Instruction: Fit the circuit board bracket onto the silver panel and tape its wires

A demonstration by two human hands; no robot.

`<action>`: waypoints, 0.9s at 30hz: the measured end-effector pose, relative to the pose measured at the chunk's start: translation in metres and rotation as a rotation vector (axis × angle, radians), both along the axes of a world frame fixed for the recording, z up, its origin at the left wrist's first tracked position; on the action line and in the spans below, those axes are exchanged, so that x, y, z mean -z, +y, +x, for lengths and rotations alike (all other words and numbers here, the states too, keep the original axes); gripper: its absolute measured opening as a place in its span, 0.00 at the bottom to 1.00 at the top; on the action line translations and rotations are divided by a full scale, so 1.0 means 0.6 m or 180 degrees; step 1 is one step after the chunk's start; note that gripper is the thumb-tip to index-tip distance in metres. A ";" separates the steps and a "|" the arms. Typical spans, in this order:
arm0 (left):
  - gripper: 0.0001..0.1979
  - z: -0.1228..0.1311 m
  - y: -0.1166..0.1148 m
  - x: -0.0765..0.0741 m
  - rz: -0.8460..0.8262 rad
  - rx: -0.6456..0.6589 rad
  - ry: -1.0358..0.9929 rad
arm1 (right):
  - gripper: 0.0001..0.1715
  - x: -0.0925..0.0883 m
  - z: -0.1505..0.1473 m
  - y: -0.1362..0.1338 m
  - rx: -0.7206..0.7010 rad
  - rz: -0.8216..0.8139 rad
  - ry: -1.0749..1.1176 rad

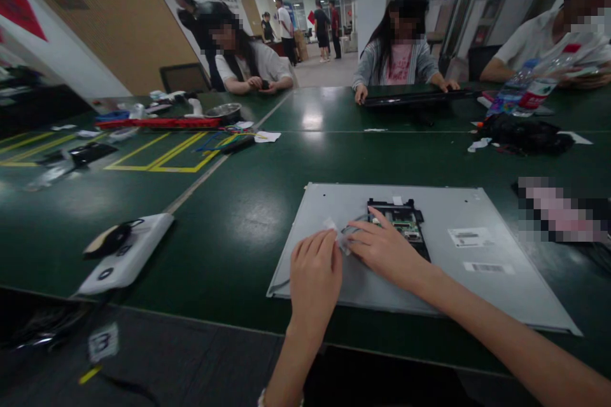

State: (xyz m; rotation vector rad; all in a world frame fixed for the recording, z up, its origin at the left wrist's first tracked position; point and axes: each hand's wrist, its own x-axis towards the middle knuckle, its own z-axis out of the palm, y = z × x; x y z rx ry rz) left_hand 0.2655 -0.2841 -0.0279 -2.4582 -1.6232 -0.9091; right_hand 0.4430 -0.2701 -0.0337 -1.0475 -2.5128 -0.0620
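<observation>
A grey metal panel (458, 267) lies flat on the dark green table (238, 216) in front of me, with a small green circuit board (403, 221) in a black frame near its middle. My left hand (315, 276) rests on the panel, fingers curled toward a piece of clear tape (340, 236). My right hand (384, 248) lies beside the board, its fingertips pinching the same tape from the other side. Thin grey cables run under the tape toward the board.
A white device with a black part (124, 251) lies at the left front edge. Yellow floor-style markings, a red bar (157, 122) and a metal bowl (224, 111) sit far left. Three people sit across the table; bottles (525, 92) and a black bag (525, 133) lie at right.
</observation>
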 end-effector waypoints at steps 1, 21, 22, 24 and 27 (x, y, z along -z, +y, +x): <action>0.14 0.001 0.001 0.002 -0.0021 -0.0010 -0.0021 | 0.09 0.000 0.001 0.000 0.0000 0.0068 -0.0014; 0.14 0.020 0.007 0.023 -0.0566 0.0037 0.0320 | 0.17 0.001 0.006 -0.036 -0.0167 -0.0276 -0.0200; 0.15 0.021 0.007 0.023 -0.0582 0.0013 0.0363 | 0.21 -0.001 0.008 -0.042 -0.0191 -0.0367 -0.0189; 0.15 0.023 0.004 0.024 -0.0629 -0.0009 0.0466 | 0.28 -0.004 0.011 -0.053 -0.0204 -0.0530 -0.0185; 0.17 0.026 0.001 0.022 -0.0739 -0.0079 0.0586 | 0.35 -0.006 0.012 -0.068 -0.0148 -0.0719 -0.0182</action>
